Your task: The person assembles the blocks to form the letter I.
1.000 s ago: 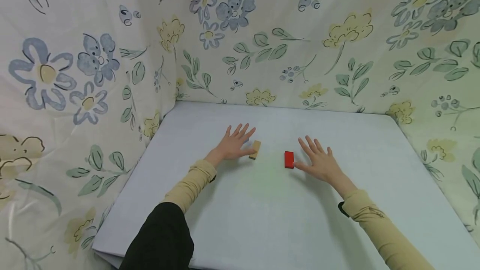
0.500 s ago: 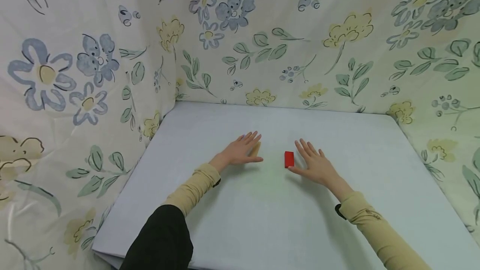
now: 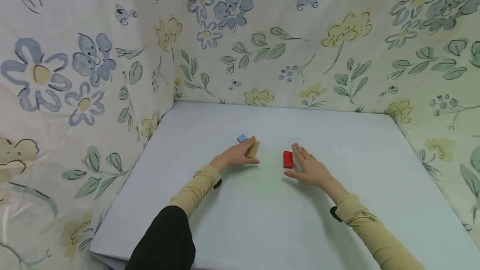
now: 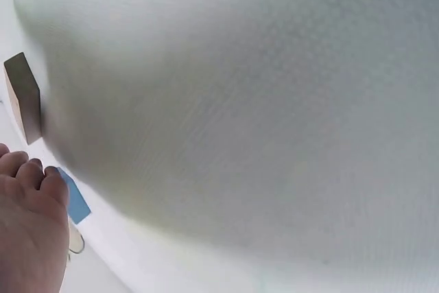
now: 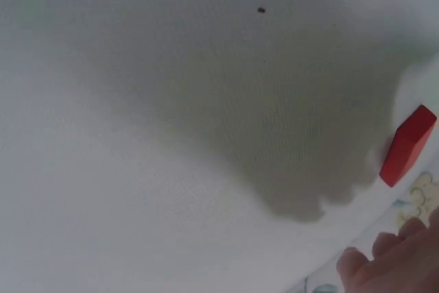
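My left hand is beside a natural wood block, fingers extended along its far left side and thumb near its front end. In the left wrist view the fingertips appear apart from the wood block. Just beyond those fingers lies a small blue block. To the right, a red block lies flat on the table. My right hand hovers at its right side, fingers straight and thumb spread below its near end. A gap shows between the fingers and the red block in the right wrist view.
All the blocks lie on a white-covered table. A floral curtain hangs along its back and left sides. A dark band sits at each wrist, and a black sleeve covers the upper left arm.
Both hands have come lower and nearer to the blocks, the right hand moving left toward the red one. Fingers have drawn closer together. The blue block now shows more fully.
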`<action>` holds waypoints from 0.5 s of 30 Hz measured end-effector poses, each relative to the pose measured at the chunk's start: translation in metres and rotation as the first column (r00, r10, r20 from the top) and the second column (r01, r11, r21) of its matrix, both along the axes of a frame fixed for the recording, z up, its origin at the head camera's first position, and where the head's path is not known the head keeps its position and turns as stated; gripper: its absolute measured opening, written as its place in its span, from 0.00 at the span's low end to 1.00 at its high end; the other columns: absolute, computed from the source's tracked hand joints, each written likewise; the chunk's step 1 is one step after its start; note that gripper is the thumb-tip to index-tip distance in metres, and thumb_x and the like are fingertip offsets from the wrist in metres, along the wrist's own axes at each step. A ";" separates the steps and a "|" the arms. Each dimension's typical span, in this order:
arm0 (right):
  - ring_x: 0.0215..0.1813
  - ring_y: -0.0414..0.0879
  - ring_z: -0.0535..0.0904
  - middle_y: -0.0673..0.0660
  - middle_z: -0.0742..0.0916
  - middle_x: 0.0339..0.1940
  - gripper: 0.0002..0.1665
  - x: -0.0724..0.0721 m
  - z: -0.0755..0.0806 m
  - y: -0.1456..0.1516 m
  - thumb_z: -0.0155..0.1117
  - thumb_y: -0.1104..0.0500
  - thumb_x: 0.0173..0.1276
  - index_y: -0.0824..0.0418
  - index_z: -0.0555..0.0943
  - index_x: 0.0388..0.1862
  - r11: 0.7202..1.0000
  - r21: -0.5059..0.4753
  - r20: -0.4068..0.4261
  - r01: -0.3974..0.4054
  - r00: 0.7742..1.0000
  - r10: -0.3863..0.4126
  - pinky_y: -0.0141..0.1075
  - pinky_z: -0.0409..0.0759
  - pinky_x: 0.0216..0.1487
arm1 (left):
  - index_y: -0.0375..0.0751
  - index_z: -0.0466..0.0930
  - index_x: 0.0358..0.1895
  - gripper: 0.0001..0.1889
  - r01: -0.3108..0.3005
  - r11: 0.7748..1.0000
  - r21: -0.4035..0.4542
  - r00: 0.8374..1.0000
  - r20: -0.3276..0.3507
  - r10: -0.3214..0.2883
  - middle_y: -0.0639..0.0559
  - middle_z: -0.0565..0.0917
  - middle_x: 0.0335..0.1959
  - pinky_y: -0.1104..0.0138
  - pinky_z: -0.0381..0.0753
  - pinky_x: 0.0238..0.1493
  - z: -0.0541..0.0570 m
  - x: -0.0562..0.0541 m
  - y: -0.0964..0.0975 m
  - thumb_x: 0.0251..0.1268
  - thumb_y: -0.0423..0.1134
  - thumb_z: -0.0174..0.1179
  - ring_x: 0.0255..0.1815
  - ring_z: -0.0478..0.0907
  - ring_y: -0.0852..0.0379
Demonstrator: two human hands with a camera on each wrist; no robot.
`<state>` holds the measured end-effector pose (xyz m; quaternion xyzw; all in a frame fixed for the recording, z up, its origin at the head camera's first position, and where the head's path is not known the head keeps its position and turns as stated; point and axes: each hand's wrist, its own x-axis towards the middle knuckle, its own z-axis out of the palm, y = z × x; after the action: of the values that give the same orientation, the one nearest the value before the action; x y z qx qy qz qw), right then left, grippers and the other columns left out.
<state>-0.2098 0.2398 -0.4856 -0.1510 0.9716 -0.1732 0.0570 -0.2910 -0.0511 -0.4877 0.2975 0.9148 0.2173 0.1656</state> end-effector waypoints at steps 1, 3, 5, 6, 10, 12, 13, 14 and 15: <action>0.77 0.60 0.49 0.60 0.53 0.78 0.62 0.000 -0.001 -0.001 0.56 0.26 0.57 0.57 0.44 0.78 1.000 -0.013 0.016 0.006 1.000 -0.006 0.61 0.55 0.71 | 0.41 0.40 0.76 0.50 -0.001 1.000 0.022 1.000 0.009 0.001 0.47 0.46 0.78 0.60 0.52 0.76 -0.002 -0.001 -0.001 0.60 0.62 0.57 0.78 0.46 0.52; 0.77 0.60 0.49 0.60 0.52 0.79 0.62 0.000 -0.002 -0.001 0.57 0.27 0.57 0.58 0.44 0.78 0.999 -0.048 0.059 0.021 0.998 -0.018 0.61 0.58 0.70 | 0.40 0.41 0.76 0.50 0.001 0.999 0.044 1.000 0.006 -0.001 0.47 0.47 0.78 0.61 0.51 0.76 -0.007 -0.003 -0.003 0.60 0.61 0.58 0.78 0.46 0.52; 0.78 0.60 0.49 0.61 0.51 0.79 0.63 0.000 -0.003 -0.002 0.58 0.28 0.57 0.59 0.43 0.78 0.995 -0.093 0.105 0.039 0.994 -0.029 0.60 0.59 0.69 | 0.40 0.43 0.76 0.50 -0.001 0.998 0.065 1.000 -0.002 0.001 0.46 0.48 0.78 0.62 0.51 0.76 -0.011 -0.006 -0.003 0.60 0.59 0.60 0.78 0.47 0.52; 0.78 0.60 0.48 0.61 0.51 0.79 0.63 -0.001 -0.003 -0.002 0.59 0.29 0.57 0.59 0.42 0.78 0.992 -0.119 0.125 0.047 0.992 -0.032 0.59 0.59 0.70 | 0.40 0.44 0.76 0.49 -0.004 0.997 0.071 1.000 -0.006 0.005 0.46 0.49 0.77 0.62 0.51 0.76 -0.013 -0.007 -0.003 0.60 0.59 0.60 0.78 0.48 0.52; 0.77 0.61 0.48 0.64 0.51 0.78 0.63 -0.003 -0.007 -0.001 0.64 0.35 0.58 0.65 0.42 0.77 0.973 -0.221 0.167 0.064 0.986 -0.027 0.56 0.55 0.73 | 0.39 0.47 0.75 0.49 -0.011 0.995 0.101 1.000 -0.016 0.012 0.47 0.53 0.77 0.63 0.53 0.75 -0.017 -0.012 -0.003 0.58 0.57 0.63 0.77 0.51 0.52; 0.77 0.62 0.49 0.65 0.52 0.78 0.62 -0.006 -0.010 0.000 0.66 0.39 0.59 0.67 0.43 0.76 0.966 -0.249 0.169 0.065 0.985 -0.023 0.55 0.54 0.73 | 0.39 0.48 0.75 0.49 -0.009 0.994 0.109 1.000 -0.019 0.011 0.47 0.54 0.76 0.62 0.54 0.75 -0.017 -0.015 -0.003 0.57 0.56 0.65 0.76 0.52 0.52; 0.77 0.63 0.49 0.66 0.52 0.77 0.61 -0.006 -0.011 0.001 0.66 0.40 0.59 0.68 0.44 0.76 0.963 -0.261 0.165 0.063 0.986 -0.020 0.56 0.55 0.73 | 0.39 0.49 0.75 0.49 -0.007 0.993 0.114 1.000 -0.018 0.009 0.47 0.55 0.76 0.62 0.55 0.75 -0.017 -0.015 -0.003 0.56 0.55 0.66 0.76 0.53 0.52; 0.77 0.63 0.49 0.67 0.53 0.77 0.61 -0.007 -0.012 0.002 0.67 0.42 0.59 0.68 0.44 0.76 0.961 -0.270 0.162 0.065 0.987 -0.021 0.55 0.55 0.73 | 0.39 0.49 0.75 0.49 -0.005 0.993 0.114 1.000 -0.019 0.007 0.46 0.56 0.76 0.62 0.56 0.75 -0.016 -0.016 -0.003 0.56 0.54 0.66 0.76 0.54 0.51; 0.76 0.63 0.50 0.67 0.54 0.77 0.60 -0.008 -0.013 0.003 0.68 0.43 0.59 0.68 0.45 0.76 0.959 -0.277 0.155 0.066 0.988 -0.024 0.55 0.55 0.73 | 0.38 0.50 0.75 0.49 -0.002 0.994 0.113 1.000 -0.022 0.005 0.46 0.56 0.75 0.61 0.56 0.74 -0.016 -0.017 -0.003 0.55 0.54 0.66 0.76 0.54 0.51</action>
<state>-0.2182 0.2424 -0.4986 -0.1219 0.9332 -0.3217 0.1039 -0.3081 -0.0538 -0.5035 0.3071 0.9034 0.2656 0.1380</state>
